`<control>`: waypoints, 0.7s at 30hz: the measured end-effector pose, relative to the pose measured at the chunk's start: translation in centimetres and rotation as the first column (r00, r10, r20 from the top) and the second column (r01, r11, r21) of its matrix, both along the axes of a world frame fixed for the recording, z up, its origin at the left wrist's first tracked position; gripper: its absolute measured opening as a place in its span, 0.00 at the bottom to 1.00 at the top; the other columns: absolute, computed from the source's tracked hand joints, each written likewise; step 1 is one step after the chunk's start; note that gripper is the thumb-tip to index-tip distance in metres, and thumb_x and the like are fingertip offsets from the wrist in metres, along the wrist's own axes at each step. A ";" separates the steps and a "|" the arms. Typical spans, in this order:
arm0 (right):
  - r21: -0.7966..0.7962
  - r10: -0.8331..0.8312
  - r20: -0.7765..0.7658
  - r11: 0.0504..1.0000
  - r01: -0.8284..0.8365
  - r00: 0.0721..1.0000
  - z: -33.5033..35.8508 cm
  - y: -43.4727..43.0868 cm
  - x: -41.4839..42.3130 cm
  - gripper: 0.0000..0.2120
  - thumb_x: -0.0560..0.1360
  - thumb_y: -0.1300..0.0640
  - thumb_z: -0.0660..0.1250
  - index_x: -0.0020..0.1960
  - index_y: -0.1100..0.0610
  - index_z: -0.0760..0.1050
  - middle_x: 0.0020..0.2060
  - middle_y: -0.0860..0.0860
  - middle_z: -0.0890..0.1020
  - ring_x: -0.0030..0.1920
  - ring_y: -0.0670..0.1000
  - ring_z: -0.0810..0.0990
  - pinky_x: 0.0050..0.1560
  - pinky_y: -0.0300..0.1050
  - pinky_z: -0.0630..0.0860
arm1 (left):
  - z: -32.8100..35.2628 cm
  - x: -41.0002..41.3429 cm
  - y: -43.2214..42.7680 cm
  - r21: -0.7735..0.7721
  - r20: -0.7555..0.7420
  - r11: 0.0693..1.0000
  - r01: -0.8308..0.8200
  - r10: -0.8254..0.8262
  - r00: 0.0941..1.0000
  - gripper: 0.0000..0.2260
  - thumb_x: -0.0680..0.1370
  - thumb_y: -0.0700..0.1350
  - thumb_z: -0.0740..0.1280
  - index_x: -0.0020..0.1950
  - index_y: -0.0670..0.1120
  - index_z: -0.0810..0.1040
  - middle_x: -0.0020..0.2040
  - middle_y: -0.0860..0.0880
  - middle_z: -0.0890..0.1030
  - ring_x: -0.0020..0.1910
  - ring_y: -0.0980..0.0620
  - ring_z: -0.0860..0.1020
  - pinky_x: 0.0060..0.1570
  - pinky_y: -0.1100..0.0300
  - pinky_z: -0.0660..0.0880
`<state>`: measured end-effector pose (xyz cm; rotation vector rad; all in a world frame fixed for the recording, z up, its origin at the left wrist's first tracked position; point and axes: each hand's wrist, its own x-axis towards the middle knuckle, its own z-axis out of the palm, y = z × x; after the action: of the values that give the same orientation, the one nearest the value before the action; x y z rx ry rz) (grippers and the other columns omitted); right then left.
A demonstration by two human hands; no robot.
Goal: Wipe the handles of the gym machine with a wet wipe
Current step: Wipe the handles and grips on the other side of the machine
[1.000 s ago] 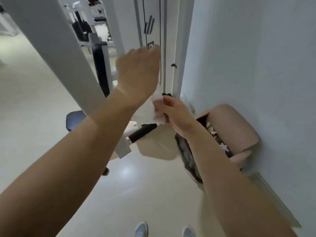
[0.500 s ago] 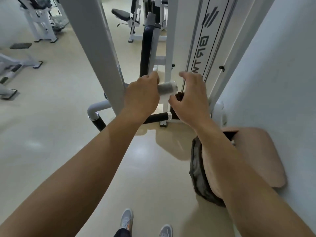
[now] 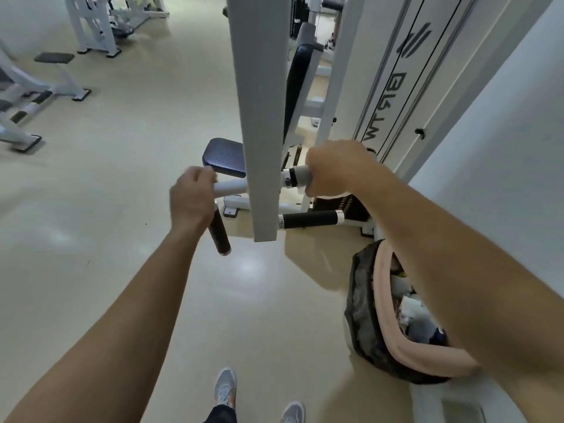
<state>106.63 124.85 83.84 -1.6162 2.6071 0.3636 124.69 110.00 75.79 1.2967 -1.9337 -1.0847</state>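
Handles first: the black grip point(image 3: 309, 219) on my right sticks out level from the grey post point(image 3: 262, 117), its long axis running left to right, and it lies just below my right hand point(image 3: 337, 169). That hand is closed around the pale bar point(image 3: 300, 176) above it; I judge the wipe is bunched inside, but I cannot see it. A second black grip point(image 3: 219, 232) slants down towards me on the left of the post, and my left hand point(image 3: 191, 198) is curled over its top end. So my right hand is nearer the level grip, a short drop down. A bin point(image 3: 396, 325) stands by the wall.
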 end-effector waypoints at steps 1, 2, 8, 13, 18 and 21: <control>0.050 -0.019 0.079 0.999 0.015 0.997 0.4 -0.5 0.2 0.12 0.72 0.46 0.72 0.48 0.50 0.73 0.35 0.48 0.76 0.36 0.49 0.76 0.46 0.50 0.78 | -0.4 -0.3 0.0 0.032 -0.003 0.998 0.048 -0.048 0.999 0.11 0.79 0.44 0.59 0.41 0.43 0.77 0.39 0.46 0.78 0.39 0.46 0.76 0.30 0.71 0.65; 0.086 -0.032 0.132 0.996 0.021 0.991 0.7 -0.9 0.4 0.12 0.72 0.46 0.72 0.47 0.51 0.74 0.36 0.48 0.77 0.36 0.49 0.76 0.45 0.49 0.78 | -0.6 -0.5 0.1 0.076 -0.047 0.995 0.057 -0.054 0.997 0.14 0.79 0.45 0.59 0.36 0.41 0.75 0.34 0.44 0.77 0.34 0.46 0.76 0.28 0.69 0.67; -0.137 0.066 -0.266 0.985 -0.106 0.962 -2.2 -0.3 1.2 0.13 0.75 0.48 0.66 0.36 0.54 0.71 0.27 0.48 0.71 0.27 0.51 0.73 0.32 0.43 0.65 | -0.9 -0.8 0.1 0.088 -0.148 0.996 0.017 -0.004 0.989 0.13 0.70 0.49 0.56 0.29 0.42 0.65 0.28 0.42 0.67 0.28 0.47 0.69 0.31 0.54 0.65; -0.298 0.050 -0.490 0.929 -0.221 0.870 -4.4 1.3 -0.5 0.09 0.73 0.56 0.71 0.38 0.55 0.72 0.27 0.50 0.73 0.25 0.51 0.70 0.33 0.42 0.64 | -1.7 -1.5 -0.5 0.066 -0.111 0.998 0.024 -0.017 0.994 0.18 0.68 0.51 0.55 0.32 0.35 0.65 0.29 0.40 0.70 0.30 0.46 0.68 0.33 0.51 0.64; -0.052 -0.012 -0.159 0.999 0.004 0.987 -0.5 1.0 -1.8 0.12 0.73 0.44 0.67 0.40 0.51 0.71 0.30 0.48 0.75 0.32 0.50 0.77 0.39 0.46 0.75 | -1.6 -1.8 -0.5 0.050 -0.103 0.998 0.039 -0.034 0.994 0.14 0.69 0.50 0.55 0.29 0.42 0.64 0.29 0.39 0.70 0.30 0.45 0.67 0.33 0.52 0.63; 0.067 -0.129 -0.086 0.989 0.135 0.988 0.6 0.8 -2.3 0.14 0.70 0.41 0.69 0.42 0.50 0.72 0.34 0.48 0.77 0.36 0.50 0.77 0.43 0.48 0.74 | -1.6 -1.6 -0.8 0.046 -0.097 0.998 0.039 -0.034 0.995 0.15 0.69 0.51 0.55 0.29 0.42 0.65 0.30 0.39 0.70 0.30 0.45 0.68 0.33 0.51 0.64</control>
<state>104.33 125.69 84.39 -1.4271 2.7076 0.5204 123.07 109.16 74.17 1.2158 -1.8779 -1.1958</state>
